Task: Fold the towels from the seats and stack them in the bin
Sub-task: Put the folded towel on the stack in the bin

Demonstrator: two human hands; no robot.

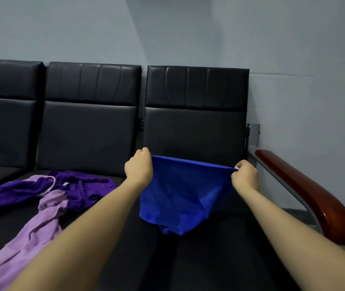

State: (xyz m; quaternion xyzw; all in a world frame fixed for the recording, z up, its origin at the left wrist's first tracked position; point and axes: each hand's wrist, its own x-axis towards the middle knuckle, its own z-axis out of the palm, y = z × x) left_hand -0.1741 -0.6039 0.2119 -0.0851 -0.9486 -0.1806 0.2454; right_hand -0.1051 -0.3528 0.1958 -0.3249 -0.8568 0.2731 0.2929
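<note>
Three towels are in view on the row of black seats (91,206). Left to right: a dark purple towel (87,187) lies crumpled toward the back of the middle seat, and a light purple towel (30,234) overlaps it and trails toward the front edge at the left. A small white tag (65,184) shows on the dark purple one; no writing on it can be read, and no brand or lettering is visible elsewhere.

The blue towel (180,192) hangs over the right-hand seat, stretched between both hands. The left hand (139,167) is curled into a fist round the upper left corner. The right hand (244,175) pinches the upper right corner between thumb and fingertips. The top edge is taut; the lower part sags, and its bunched bottom appears to touch the seat cushion. A wooden armrest (306,194) runs along the right edge of the seat row. The bin is not in view.

Judged risks from this position:
- Bunched lower cloth may fold crooked if the towel is laid down before it hangs flat.
- The right pinch holds little material; a sharp shake could pull the corner free.
- A wide swing to the right could snag the towel on the armrest.
- Two towels remain unfolded, so the task looks to be at an early stage.
</note>
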